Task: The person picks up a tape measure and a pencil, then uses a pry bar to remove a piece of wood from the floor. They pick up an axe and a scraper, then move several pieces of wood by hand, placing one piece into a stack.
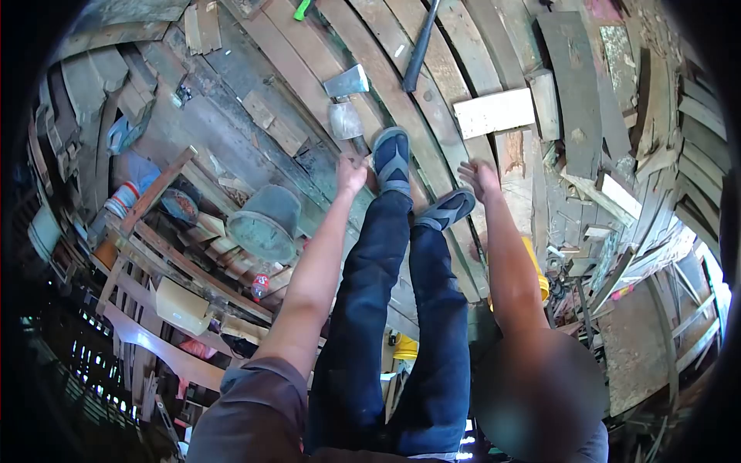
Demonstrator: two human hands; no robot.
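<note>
My left hand (353,174) is beside my left shoe, its fingers curled at the end of a short dark handle. That handle leads up to a tool with a broad, pale grey head (345,121). Just beyond it a hatchet-like metal blade (347,81) lies on the planks. My right hand (481,179) is beyond my right shoe, fingers spread and holding nothing. Nearest to it is a pale, short board (494,113), lying across the planks a little farther out. A dark long-handled tool (421,48) lies at the top middle.
Long planks (386,58) with narrow gaps form the floor under my feet. To the left stand a grey bucket (266,222) and a wooden frame (158,193). A yellow container (534,270) is partly behind my right arm. Scrap timber (610,197) lies at the right.
</note>
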